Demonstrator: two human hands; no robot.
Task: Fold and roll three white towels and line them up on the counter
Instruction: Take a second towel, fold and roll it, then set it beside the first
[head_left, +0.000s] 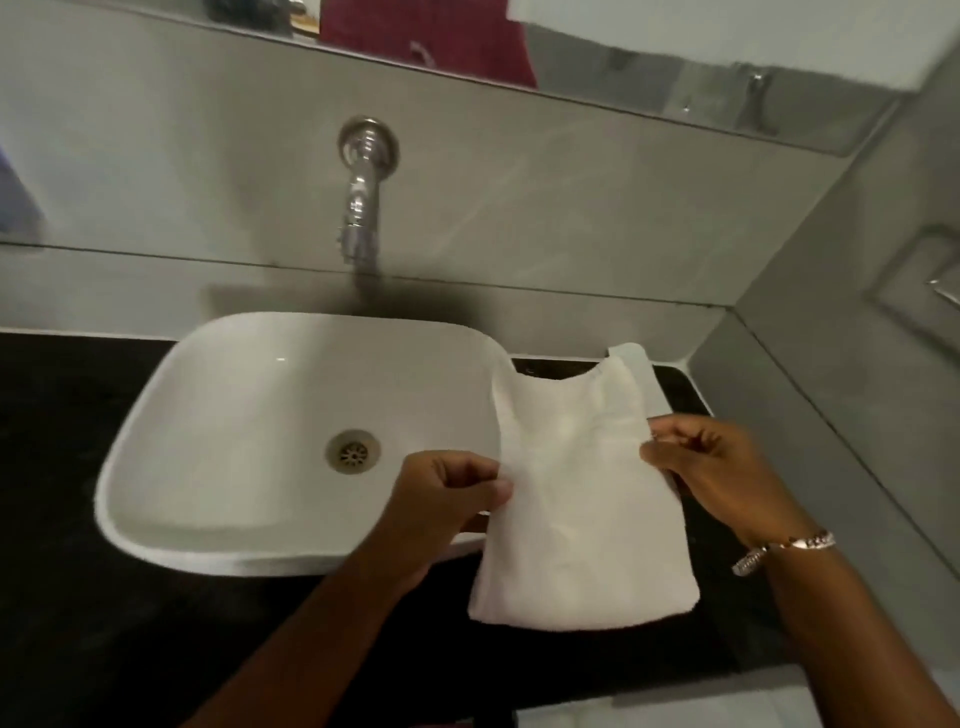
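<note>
A white towel (576, 499) is held folded above the black counter (78, 597), to the right of the sink. My left hand (441, 499) pinches its left edge between thumb and fingers. My right hand (711, 467) grips its right edge; a bracelet sits on that wrist. The towel's lower part hangs down over the counter's front area, and its upper far corner sticks up loosely. Another white piece (655, 397) shows behind the towel on the counter; I cannot tell whether it is a second towel.
A white rectangular basin (218, 395) with a metal drain (353, 451) stands on the counter at the left. A chrome tap (361, 197) juts from the grey back wall. A grey side wall closes off the right. A mirror runs along the top.
</note>
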